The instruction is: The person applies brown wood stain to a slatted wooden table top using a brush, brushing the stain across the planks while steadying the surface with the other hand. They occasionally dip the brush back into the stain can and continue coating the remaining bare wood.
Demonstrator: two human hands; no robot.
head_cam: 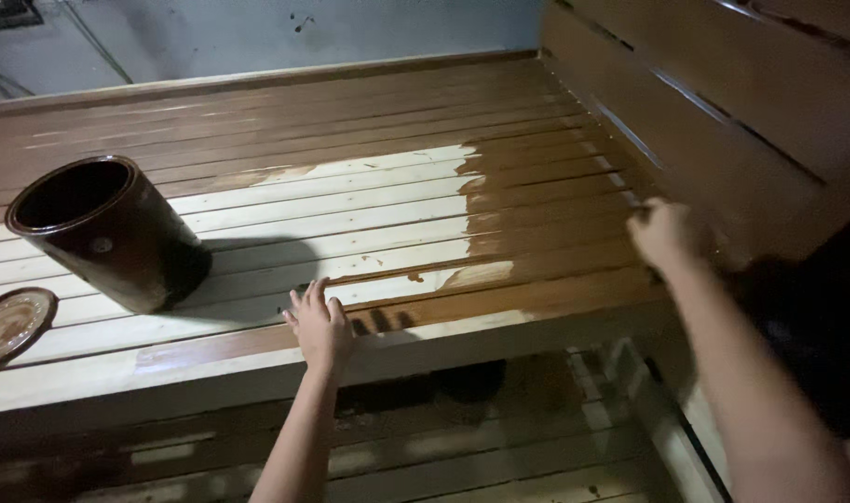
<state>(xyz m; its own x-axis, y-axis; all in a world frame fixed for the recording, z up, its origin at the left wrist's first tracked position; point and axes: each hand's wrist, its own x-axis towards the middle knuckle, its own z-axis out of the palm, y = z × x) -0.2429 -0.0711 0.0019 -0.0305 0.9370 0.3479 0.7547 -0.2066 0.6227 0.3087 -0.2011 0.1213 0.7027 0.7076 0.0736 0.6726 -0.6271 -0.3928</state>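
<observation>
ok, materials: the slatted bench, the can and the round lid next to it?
Slatted bench: wood, visible grain, pale bare slats in the middle, glossy wet-looking brown stain around them. Can: probably metal, a dark cylinder with a thin rolled rim, smeared brown. Lid: likely metal too, a thin disc coated with brown residue.

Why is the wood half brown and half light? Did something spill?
Nothing looks spilled. The slatted bench is dark and glossy on some parts, pale and bare in the middle, with a ragged edge between. The open can stands upright, its lid beside it. The left hand rests flat on the wood.
</observation>
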